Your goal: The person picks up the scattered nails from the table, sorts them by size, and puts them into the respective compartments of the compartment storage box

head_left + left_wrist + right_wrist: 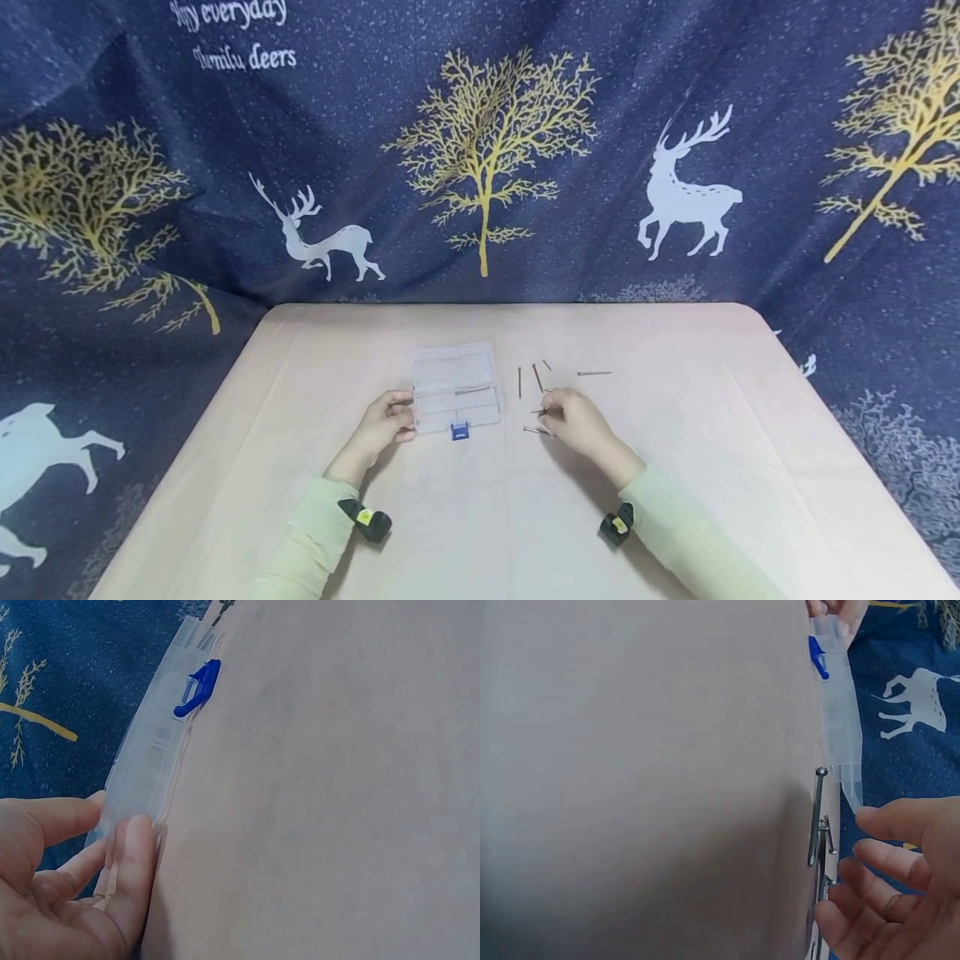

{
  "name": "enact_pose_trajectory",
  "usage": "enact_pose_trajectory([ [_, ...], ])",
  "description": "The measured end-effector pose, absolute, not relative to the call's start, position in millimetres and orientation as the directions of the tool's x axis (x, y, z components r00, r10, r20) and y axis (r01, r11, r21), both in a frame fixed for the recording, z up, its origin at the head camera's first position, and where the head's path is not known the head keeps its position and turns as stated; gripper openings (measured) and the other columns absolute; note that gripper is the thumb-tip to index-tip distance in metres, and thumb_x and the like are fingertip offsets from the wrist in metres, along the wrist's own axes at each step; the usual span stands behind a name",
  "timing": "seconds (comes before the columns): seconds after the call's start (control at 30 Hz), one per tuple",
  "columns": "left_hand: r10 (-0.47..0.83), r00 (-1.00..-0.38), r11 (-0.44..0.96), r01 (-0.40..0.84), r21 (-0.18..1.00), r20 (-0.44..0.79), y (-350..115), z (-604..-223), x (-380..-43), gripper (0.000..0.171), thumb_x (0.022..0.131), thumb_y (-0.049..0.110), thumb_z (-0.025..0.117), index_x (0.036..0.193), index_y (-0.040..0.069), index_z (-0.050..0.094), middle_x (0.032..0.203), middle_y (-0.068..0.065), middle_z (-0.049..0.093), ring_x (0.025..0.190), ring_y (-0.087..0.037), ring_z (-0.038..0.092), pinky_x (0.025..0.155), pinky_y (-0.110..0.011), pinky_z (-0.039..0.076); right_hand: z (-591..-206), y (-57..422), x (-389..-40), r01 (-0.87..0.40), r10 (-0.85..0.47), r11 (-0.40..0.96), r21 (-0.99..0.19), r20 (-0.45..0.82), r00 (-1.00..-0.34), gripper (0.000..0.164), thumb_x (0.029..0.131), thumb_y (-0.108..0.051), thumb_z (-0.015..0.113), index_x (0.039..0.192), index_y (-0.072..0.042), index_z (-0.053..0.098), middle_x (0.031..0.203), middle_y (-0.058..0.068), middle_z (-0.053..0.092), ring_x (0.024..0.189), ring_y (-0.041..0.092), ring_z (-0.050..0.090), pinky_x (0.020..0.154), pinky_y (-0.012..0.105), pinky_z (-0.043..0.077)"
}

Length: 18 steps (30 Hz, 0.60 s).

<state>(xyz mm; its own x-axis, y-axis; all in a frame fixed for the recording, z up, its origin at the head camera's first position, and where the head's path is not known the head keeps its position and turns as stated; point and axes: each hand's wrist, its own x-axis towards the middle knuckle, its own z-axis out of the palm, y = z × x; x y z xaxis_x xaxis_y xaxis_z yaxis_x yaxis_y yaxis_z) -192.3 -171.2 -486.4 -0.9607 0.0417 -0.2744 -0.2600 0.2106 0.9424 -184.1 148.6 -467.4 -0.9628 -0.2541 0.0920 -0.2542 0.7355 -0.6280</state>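
A clear plastic box [456, 412] with a blue latch [460, 431] lies with its lid [453, 367] raised back. A slim metal nail [472, 390] is inside its rear part. My left hand [386, 422] holds the box's left end, thumb on one side and fingers on the other. To the right of the box, my right hand [573, 421] hovers low over several loose nails. Its thumb and fingers [889, 855] stand apart with nothing seen between them. A long nail [817, 817] with a round head lies beside those fingertips, overlapping smaller ones.
Beyond the right hand lie a dark nail [519, 382], a brownish nail [537, 377], a very short one [547, 365] and a long one [595, 373] farther right. A pale cloth covers the table [480, 517]. A dark blue curtain [330, 125] with deer and trees hangs behind.
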Motion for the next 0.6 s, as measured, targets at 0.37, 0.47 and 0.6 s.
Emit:
enact_pose_trajectory([
  [0.37, 0.048, -0.964, 0.225, -0.246, 0.943, -0.263, -172.2, -488.3, -193.6, 0.04, 0.092, 0.0, 0.049, 0.131, -0.005, 0.043, 0.099, -0.012, 0.056, 0.079, -0.012, 0.056, 0.066, -0.016, 0.056, -470.9, 155.9, -175.7, -0.232, -0.269, 0.814, -0.532, 0.008, -0.963, 0.008, 0.078, -0.006, 0.07, 0.086, -0.006, 0.068, 0.089, 0.007, 0.066, 0.088, 0.024, 0.063, 0.085, 0.042, 0.056],
  [0.47, 0.05, -0.963, 0.217, -0.247, 0.945, -0.263, -172.5, -488.9, -193.5, 0.04, 0.092, -0.001, 0.049, 0.131, -0.006, 0.043, 0.1, -0.014, 0.056, 0.078, -0.012, 0.056, 0.066, -0.017, 0.057, -472.6, 156.6, -175.9, -0.224, -0.261, 0.815, -0.534, 0.006, -0.965, 0.006, 0.078, -0.006, 0.069, 0.083, -0.007, 0.068, 0.086, 0.005, 0.066, 0.084, 0.023, 0.063, 0.083, 0.041, 0.056],
  [0.6, 0.053, -0.963, 0.209, -0.247, 0.946, -0.263, -173.3, -488.6, -192.5, 0.04, 0.093, 0.0, 0.049, 0.131, -0.007, 0.042, 0.101, -0.015, 0.056, 0.078, -0.012, 0.056, 0.067, -0.017, 0.057, -472.3, 156.3, -175.6, -0.229, -0.264, 0.819, -0.526, 0.008, -0.964, 0.003, 0.078, -0.006, 0.069, 0.079, -0.007, 0.066, 0.082, 0.004, 0.064, 0.081, 0.021, 0.061, 0.08, 0.041, 0.056],
])
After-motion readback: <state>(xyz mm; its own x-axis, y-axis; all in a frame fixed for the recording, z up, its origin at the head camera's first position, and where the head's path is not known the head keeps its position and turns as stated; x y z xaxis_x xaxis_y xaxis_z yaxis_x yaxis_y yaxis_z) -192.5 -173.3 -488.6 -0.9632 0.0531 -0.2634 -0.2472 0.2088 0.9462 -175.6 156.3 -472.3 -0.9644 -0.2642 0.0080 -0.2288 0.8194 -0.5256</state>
